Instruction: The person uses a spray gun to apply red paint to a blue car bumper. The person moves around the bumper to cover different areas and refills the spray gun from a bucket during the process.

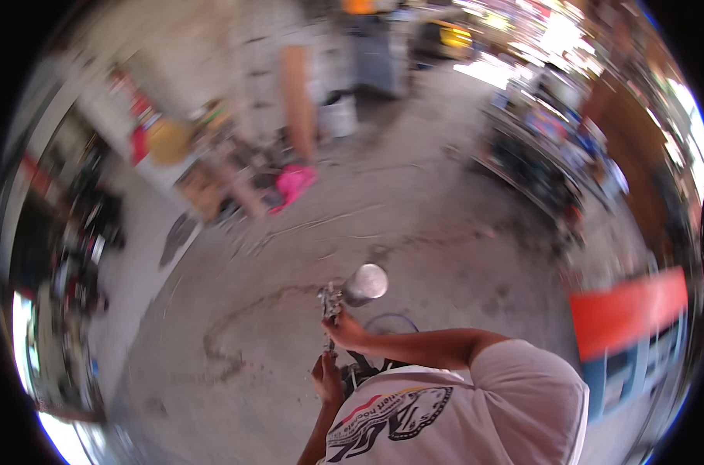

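Observation:
A silver spray gun [330, 298] with a round metal cup [366, 284] is held out in front of my body, above the concrete floor. My right hand [346, 332] is closed round its grip, just below the metal body. Under it, my left hand [327, 377] is closed at the lower end of the grip, where a slim fitting shows between the two hands. The fingers' exact hold there is small and blurred. A thin bluish hose [395, 316] loops just beyond my right forearm.
Blurred clutter with a pink cloth [294, 184], a wooden plank [298, 101] and a white bucket [339, 115] lines the far left. A loaded workbench [522, 167] stands far right. Nearer on the right is a blue cabinet with a red top [629, 306]. Shelving [73, 256] runs along the left.

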A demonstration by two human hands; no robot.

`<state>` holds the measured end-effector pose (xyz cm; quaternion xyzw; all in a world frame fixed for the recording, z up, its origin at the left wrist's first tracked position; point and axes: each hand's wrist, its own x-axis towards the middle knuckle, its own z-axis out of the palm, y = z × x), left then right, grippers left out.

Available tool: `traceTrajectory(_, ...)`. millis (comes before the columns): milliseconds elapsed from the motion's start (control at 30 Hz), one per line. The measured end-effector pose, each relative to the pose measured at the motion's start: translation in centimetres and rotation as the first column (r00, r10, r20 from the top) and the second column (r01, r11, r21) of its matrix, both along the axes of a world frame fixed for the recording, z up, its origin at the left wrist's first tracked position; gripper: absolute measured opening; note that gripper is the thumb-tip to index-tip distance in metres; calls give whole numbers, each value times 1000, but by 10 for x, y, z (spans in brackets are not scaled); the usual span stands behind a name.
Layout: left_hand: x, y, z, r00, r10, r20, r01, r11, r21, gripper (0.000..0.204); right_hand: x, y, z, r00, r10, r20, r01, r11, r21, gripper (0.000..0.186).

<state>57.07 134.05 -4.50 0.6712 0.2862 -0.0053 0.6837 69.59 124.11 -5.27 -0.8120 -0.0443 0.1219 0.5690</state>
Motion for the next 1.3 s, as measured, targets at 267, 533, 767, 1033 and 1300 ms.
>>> traceTrajectory(267,107,184,-53,830,555,52,-557,826,82,58,117,245,-30,925,329,190,-343,939,40,39)
traceTrajectory(533,230,449,-28,888,452,-83,-459,858,-231,52,253,517,-28,907,418,-53,-414,907,78,37)
traceTrajectory(767,327,652,-15,885,442,-147,-465,833,-300,45,344,712,-28,917,384,-110,-360,914,187,26)
traceTrajectory(1033,455,915,-40,905,369,-213,-421,853,-308,50,479,975,-86,868,481,-123,-446,865,230,25)
traceTrajectory(1300,600,1136,-28,902,408,-143,-394,912,116,46,625,1198,-83,839,540,-68,-538,842,44,47)
